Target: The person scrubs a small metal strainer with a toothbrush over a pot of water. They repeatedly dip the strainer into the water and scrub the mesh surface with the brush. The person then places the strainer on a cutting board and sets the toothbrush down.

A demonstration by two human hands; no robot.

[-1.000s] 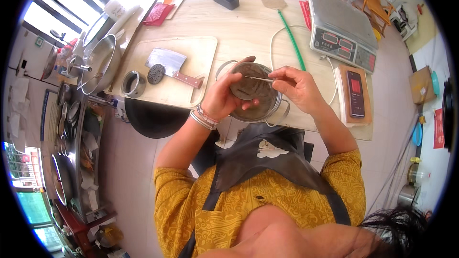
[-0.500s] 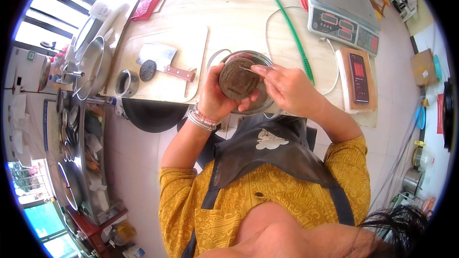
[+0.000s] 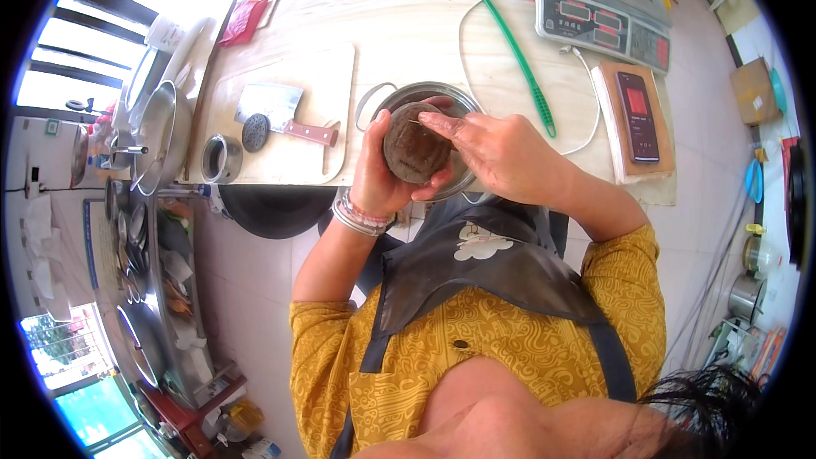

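My left hand [image 3: 374, 177] cups a round, dark brown disc [image 3: 416, 153] from below and the left, fingers wrapped around its edge. The face of the disc is turned up and looks rough. My right hand [image 3: 501, 153] pinches a thin, pale pick-like piece [image 3: 414, 121] against the upper part of that face; its exact kind is too small to make out. Under both hands is a round metal pan [image 3: 469, 100] with a loop handle, partly hidden by hands and disc.
Left on the table, a cleaver [image 3: 270, 102] and a black perforated disc [image 3: 255, 133] lie on a cutting board [image 3: 340, 76], near a metal ring [image 3: 222, 159]. To the right are a green fly swatter [image 3: 514, 42], a scale [image 3: 595, 0] and a phone [image 3: 637, 115] on a wooden block.
My right hand has shifted a little left and up across the disc, with its fingertips closer to the disc's upper edge. The view has tilted slightly.
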